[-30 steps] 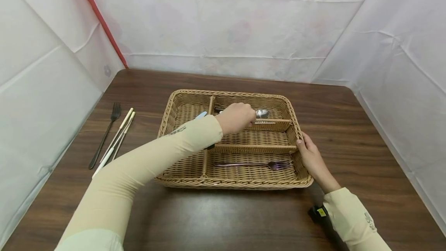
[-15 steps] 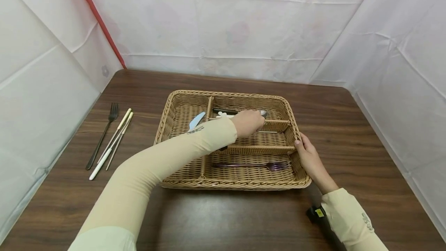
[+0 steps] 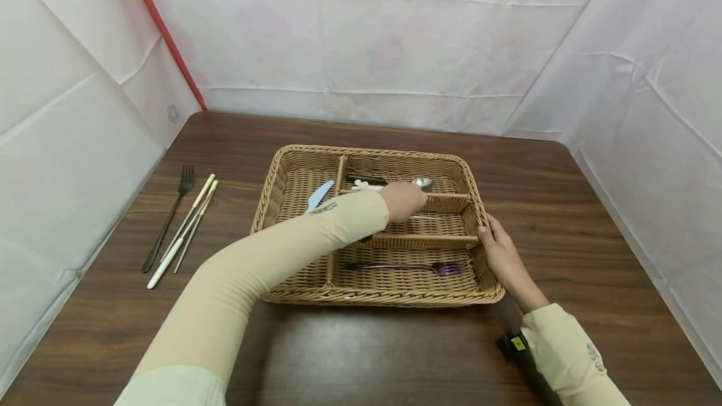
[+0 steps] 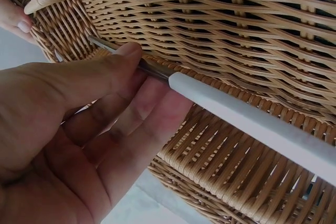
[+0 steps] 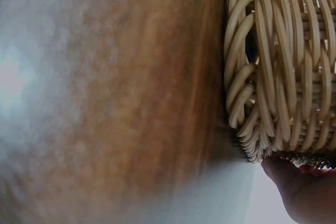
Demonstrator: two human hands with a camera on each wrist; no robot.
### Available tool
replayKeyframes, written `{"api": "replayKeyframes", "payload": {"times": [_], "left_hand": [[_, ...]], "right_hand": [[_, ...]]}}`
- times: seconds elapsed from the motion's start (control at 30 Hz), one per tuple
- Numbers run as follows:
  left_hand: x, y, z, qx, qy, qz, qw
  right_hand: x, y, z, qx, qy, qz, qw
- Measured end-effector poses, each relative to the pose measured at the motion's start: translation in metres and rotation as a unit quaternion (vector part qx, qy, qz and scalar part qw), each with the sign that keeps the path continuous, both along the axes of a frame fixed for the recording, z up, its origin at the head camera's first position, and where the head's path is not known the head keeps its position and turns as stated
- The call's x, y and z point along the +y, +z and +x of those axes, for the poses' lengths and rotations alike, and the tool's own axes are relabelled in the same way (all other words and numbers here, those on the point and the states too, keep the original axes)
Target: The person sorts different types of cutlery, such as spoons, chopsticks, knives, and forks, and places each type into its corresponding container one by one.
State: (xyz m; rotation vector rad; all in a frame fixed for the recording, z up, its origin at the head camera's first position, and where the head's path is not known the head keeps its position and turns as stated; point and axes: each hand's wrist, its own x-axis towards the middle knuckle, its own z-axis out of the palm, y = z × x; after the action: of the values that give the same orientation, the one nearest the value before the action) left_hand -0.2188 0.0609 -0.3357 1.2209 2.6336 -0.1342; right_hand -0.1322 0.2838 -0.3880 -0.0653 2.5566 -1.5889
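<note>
In the head view, my left hand (image 3: 405,201) reaches into the middle compartment of a wicker basket (image 3: 383,297). Thumb and fingers pinch a chopstick (image 4: 236,114) by its metal part; its white handle runs toward the lower right in the left wrist view. The thin far end (image 3: 425,217) shows past the hand, low in that compartment. My right hand (image 3: 504,255) grips the basket's right rim, thumb on the inside; in the right wrist view only part of that hand (image 5: 307,192) shows beside the wicker.
The back compartment holds a silver spoon (image 3: 423,183), a black handle (image 3: 366,179) and a white handle (image 3: 363,186). A purple fork (image 3: 417,267) lies in the front compartment, a light-blue knife (image 3: 319,196) in the left. Left on the table are a dark fork (image 3: 169,221) and several chopsticks (image 3: 197,212).
My left hand has moved right and slightly down with the chopstick, uncovering the light-blue knife and the handles in the back compartment. The right hand keeps its hold on the rim.
</note>
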Motion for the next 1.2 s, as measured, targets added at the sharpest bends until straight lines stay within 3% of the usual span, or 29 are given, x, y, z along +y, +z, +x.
{"api": "replayKeyframes", "payload": {"times": [0.6, 0.77, 1.0, 1.2], "left_hand": [[0.006, -0.005, -0.007, -0.023, -0.023, -0.045, 0.9984], [0.01, -0.006, -0.004, -0.041, -0.027, -0.065, 0.9967], [0.012, -0.008, 0.002, -0.018, -0.044, -0.114, 0.9924], [0.016, -0.018, -0.004, -0.023, -0.028, -0.112, 0.993]], "right_hand": [[0.0, 0.003, 0.0, 0.007, -0.002, 0.009, 1.0], [0.0, 0.001, 0.002, -0.003, 0.001, 0.007, 1.0], [0.0, 0.002, 0.002, -0.003, 0.003, 0.005, 1.0], [-0.001, 0.004, 0.001, 0.004, 0.004, 0.009, 1.0]]}}
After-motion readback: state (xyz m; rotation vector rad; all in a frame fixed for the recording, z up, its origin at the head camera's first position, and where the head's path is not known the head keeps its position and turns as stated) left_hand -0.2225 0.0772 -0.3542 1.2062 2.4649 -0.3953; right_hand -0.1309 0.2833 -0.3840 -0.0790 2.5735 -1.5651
